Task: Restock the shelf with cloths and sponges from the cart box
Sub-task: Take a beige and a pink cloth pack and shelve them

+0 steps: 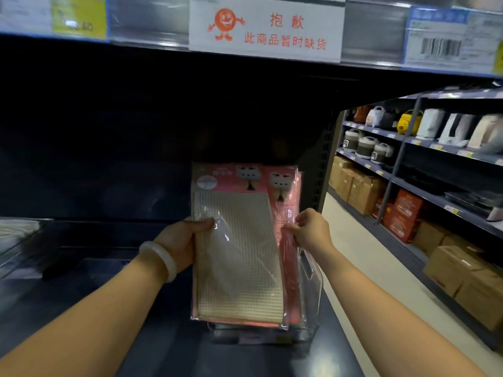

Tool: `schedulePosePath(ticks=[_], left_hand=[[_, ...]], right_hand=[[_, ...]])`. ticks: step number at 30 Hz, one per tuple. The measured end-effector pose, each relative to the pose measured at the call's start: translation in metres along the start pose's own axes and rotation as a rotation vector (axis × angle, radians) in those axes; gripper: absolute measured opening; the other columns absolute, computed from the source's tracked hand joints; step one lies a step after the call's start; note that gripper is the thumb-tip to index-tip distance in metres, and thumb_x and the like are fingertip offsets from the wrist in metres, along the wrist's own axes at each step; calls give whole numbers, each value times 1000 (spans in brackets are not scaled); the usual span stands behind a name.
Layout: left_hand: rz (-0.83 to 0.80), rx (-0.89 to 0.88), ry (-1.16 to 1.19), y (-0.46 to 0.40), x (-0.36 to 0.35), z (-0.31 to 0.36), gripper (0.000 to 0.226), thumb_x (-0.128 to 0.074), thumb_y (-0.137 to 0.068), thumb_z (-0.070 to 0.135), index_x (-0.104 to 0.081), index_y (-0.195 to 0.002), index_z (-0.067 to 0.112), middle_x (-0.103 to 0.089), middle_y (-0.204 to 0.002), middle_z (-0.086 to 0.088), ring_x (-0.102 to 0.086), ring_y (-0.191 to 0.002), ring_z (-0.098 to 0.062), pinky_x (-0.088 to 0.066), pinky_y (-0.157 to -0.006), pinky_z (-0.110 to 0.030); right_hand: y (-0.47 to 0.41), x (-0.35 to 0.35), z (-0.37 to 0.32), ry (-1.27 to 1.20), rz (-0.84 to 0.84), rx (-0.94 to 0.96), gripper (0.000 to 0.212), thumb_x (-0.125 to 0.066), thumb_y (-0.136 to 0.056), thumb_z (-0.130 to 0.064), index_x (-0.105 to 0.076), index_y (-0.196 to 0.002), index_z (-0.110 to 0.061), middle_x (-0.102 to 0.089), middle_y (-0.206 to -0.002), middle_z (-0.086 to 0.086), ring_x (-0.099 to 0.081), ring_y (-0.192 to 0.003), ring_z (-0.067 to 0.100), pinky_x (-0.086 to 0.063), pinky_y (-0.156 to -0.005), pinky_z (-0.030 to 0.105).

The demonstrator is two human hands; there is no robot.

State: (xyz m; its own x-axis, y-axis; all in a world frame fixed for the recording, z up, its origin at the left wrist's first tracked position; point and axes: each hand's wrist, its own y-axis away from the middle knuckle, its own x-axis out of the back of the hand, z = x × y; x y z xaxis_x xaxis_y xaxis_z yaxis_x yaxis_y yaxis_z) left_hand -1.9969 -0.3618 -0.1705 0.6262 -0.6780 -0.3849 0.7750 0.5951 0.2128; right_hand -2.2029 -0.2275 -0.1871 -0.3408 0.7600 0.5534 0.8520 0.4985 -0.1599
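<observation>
A beige waffle-weave cloth pack (239, 257) with a pink header card lies on top of a small stack on the dark shelf (109, 281). My left hand (182, 243) grips its left edge, thumb on the plastic wrap. A pink cloth pack (288, 213) sits behind and to the right of it, and my right hand (310, 229) pinches its edge. The stack rests inside a clear plastic shelf divider (310, 289). The cart box is out of view.
An out-of-stock sign (266, 28) hangs on the shelf edge above. More pale packs (16, 232) lie at far left. Across the pale aisle floor (362, 257) stand shelves with rice cookers (364, 146) and cardboard boxes (462, 270).
</observation>
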Motion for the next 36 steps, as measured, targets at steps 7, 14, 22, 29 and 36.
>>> schedulePosePath(ticks=[7,14,22,29,36], left_hand=[[-52,7,-25,-25,-31,-3,22,-54,-92,10,-60,-113,12,-65,-111,-14,-61,-102,-28,-50,-82,-39],[318,-114,-534,-50,-52,-30,45,-69,-84,20,-52,-121,4,-62,-112,-12,-60,-99,-24,-49,-93,-33],[585,-162,-804,-42,-62,-45,54,-46,-94,27,-27,-143,12,-26,-147,-19,-35,-131,-36,-34,-105,-47],[316,-3,-823,-51,-49,-39,44,-59,-87,21,-52,-124,-2,-64,-102,-13,-64,-85,-25,-53,-68,-30],[214,92,-510,-54,-51,-30,53,-74,-78,10,-50,-125,2,-63,-96,-11,-60,-82,-24,-50,-67,-31]], right_hand=[[6,15,-6,-171,-111,-108,26,-52,-97,-25,-59,-100,-1,-58,-77,8,-57,-61,16,-50,-50,27],[22,14,1,-172,-208,-101,47,-50,-95,-39,-55,-78,5,-46,-71,9,-43,-63,19,-35,-60,27],[29,-16,15,82,-261,-61,79,-75,-69,-43,-41,-131,-9,-50,-126,7,-52,-119,29,-47,-98,38],[36,-28,16,-68,-220,-68,50,-76,-75,-19,-56,-118,-3,-62,-117,17,-59,-107,26,-49,-95,38],[24,-30,18,-288,-250,-230,60,-86,-64,-9,-50,-112,-13,-61,-104,3,-59,-104,20,-50,-94,33]])
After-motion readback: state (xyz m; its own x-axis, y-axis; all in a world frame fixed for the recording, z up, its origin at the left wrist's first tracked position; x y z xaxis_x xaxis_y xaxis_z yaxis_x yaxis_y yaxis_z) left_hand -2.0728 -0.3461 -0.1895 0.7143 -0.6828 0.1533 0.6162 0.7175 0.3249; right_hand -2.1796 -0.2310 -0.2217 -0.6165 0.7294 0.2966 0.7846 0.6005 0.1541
